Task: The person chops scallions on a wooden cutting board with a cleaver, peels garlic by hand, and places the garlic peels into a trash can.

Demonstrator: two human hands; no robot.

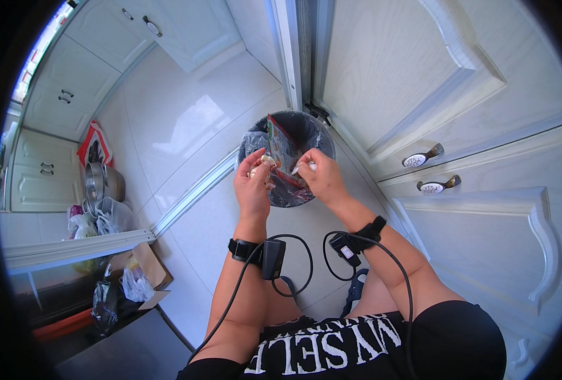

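Note:
Over a round trash bin (327,142) lined with a dark plastic bag, both my hands work close together. My left hand (253,183) is curled around pale pieces that look like garlic cloves (267,160), some with papery skin. Between the fingertips of my right hand (322,175) is a small white piece (312,166), perhaps a clove, with a thin whitish bit sticking out. Inside the bin a printed red-and-white package (281,142) leans upright between the hands. The rest of the bin's contents are partly hidden by my hands and the package.
White cabinet doors (471,228) with handles stand close on the right. A metal floor track (195,192) runs left of the bin. Metal pots (112,183) and plastic bags (113,216) sit at left, above an open cardboard box (151,266). Cables loop from my wrist-worn devices (274,259).

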